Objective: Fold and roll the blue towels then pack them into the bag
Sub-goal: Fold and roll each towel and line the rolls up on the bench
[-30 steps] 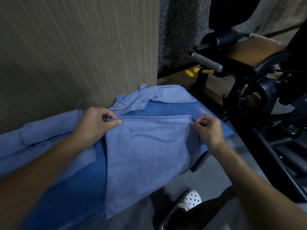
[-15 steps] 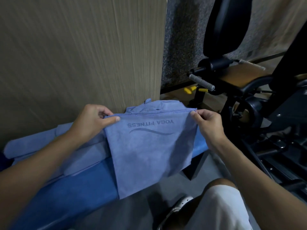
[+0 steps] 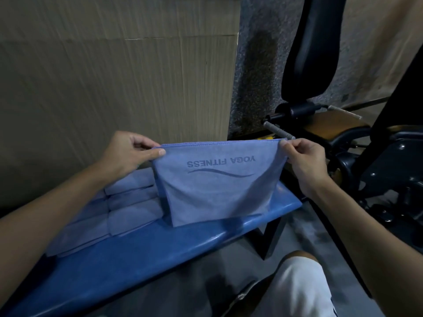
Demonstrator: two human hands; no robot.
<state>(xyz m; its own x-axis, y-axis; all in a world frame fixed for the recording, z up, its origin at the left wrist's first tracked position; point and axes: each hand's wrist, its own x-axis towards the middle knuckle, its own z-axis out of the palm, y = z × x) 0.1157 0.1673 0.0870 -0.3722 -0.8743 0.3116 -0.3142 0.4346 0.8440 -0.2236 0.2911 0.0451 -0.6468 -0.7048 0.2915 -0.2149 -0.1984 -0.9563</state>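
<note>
A blue towel [image 3: 217,193] printed "YOGA FITNESS" upside down hangs folded in the air above the blue padded bench [image 3: 160,255]. My left hand [image 3: 128,152] pinches its top left corner and my right hand [image 3: 304,161] pinches its top right corner, stretching the top edge level. Its lower edge just reaches the bench. More blue towels [image 3: 109,213] lie spread and overlapped on the bench to the left, partly behind my left forearm. No bag is in view.
A wood-grain panel wall [image 3: 114,76] stands right behind the bench. Black gym equipment [image 3: 377,156] with a metal handle [image 3: 278,131] crowds the right side. My knee in white shorts [image 3: 297,287] is below, over grey floor.
Both hands have lifted the towel up off the bench and pulled its top edge taut. The rumpled towel behind it is now hidden.
</note>
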